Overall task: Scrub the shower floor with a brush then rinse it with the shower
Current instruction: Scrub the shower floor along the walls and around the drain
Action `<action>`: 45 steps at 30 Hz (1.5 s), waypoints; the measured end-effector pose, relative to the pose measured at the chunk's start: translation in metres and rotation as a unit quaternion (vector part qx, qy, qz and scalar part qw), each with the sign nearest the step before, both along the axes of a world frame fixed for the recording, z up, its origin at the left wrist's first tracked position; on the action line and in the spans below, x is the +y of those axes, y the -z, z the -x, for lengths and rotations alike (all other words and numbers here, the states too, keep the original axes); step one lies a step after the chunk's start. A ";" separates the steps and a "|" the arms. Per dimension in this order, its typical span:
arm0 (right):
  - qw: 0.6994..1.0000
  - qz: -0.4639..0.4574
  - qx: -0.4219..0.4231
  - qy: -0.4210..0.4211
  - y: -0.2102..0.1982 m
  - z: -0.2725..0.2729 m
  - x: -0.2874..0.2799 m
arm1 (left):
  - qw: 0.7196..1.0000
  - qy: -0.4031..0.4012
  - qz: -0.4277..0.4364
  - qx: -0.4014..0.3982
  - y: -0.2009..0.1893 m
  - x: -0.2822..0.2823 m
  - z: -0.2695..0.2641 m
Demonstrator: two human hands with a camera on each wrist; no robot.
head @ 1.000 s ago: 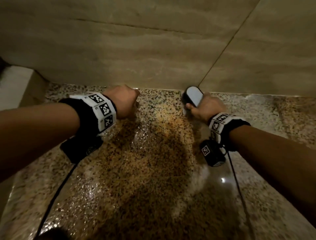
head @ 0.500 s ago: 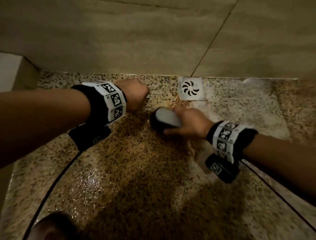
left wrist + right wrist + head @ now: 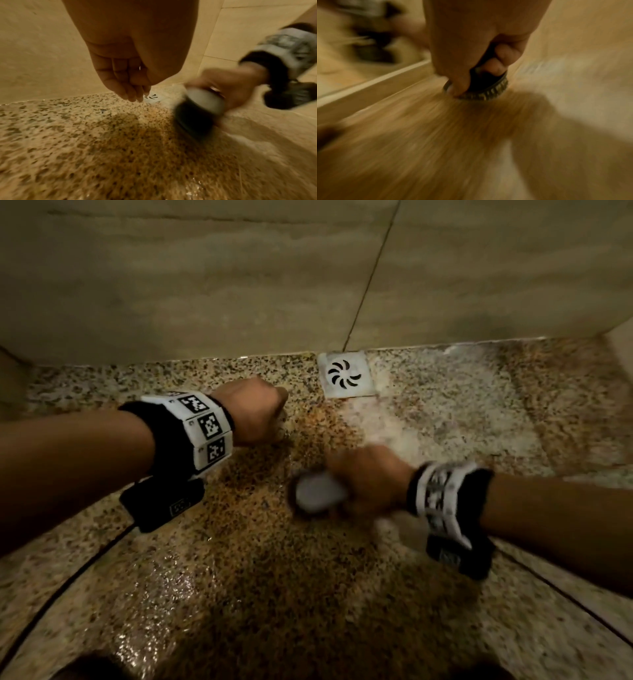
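Left hand: idle, fingers loosely curled, holds nothing; hovers just above floor, left of drain
Shower floor: speckled granite-look stone, wet + glossy w/ glints toward near edge; judged hard, slippery underfoot and under bristles
Scrub brush: on the floor at centre, below and left of drain, betw. the two hands; pale rounded cap, dark body, short bristle ring; judged light, stiff body, bristles w/ some give; wet cap prob. slick
Grip pt: palm over cap, fingers down the sides, as now; judged best for pressing down w/out slipping
Right hand: wrapped round brush from above, thumb one side, fingers other; motion-blurred
Floor drain: white square grate w/ swirl slots, against wall base, well clear of brush
Suds patch: whitish film right of drain
Head view only: full layout, drain whole, suds extent
L wrist view only: left fingers slack and empty; brush side profile, dark body under pale cap
R wrist view only: thumb tip down at bristle rim, bristles touching floor; rest smeared
Shower head: not seen in any view
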State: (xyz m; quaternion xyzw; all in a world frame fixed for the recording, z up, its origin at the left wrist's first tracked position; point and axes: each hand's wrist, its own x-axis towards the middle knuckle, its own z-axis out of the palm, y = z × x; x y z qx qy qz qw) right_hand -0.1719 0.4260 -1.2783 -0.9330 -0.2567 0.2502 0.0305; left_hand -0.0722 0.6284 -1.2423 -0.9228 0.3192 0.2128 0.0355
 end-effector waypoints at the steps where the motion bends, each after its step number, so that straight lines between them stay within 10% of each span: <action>1: 0.999 0.013 0.041 -0.017 0.004 0.015 0.004 | 1.000 0.004 -0.003 -0.001 0.001 0.002 0.000; 6: 0.971 0.083 -0.089 0.206 0.004 -0.054 -0.030 | 1.000 0.012 -0.026 -0.001 0.005 -0.003 0.002; 9: 0.978 0.046 -0.132 0.155 -0.012 -0.054 -0.041 | 1.000 0.014 -0.011 -0.001 0.003 -0.016 0.001; 13: 0.999 0.032 0.022 -0.029 -0.001 0.021 -0.028 | 1.000 -0.012 0.027 -0.001 0.000 -0.017 -0.003; 20: 0.971 0.108 -0.154 0.147 -0.015 -0.082 -0.048 | 1.000 0.022 0.001 -0.021 0.003 -0.018 0.004; 25: 0.999 0.020 0.033 -0.009 -0.003 0.007 -0.034 | 0.998 0.012 0.057 -0.020 -0.001 -0.024 0.002; 27: 0.997 0.022 0.025 0.072 0.009 0.011 -0.039 | 0.999 0.008 0.045 -0.018 0.002 -0.023 0.001; 34: 0.951 -0.012 -0.086 0.296 0.003 -0.070 -0.048 | 0.999 0.041 0.015 -0.026 0.002 -0.036 0.001; 41: 0.804 -0.273 -0.039 0.527 0.002 -0.094 -0.084 | 0.996 -0.039 0.076 -0.042 -0.013 -0.066 -0.021; 45: 0.830 -0.250 -0.018 0.498 -0.001 -0.097 -0.095 | 0.992 -0.086 0.081 -0.051 -0.029 -0.082 -0.024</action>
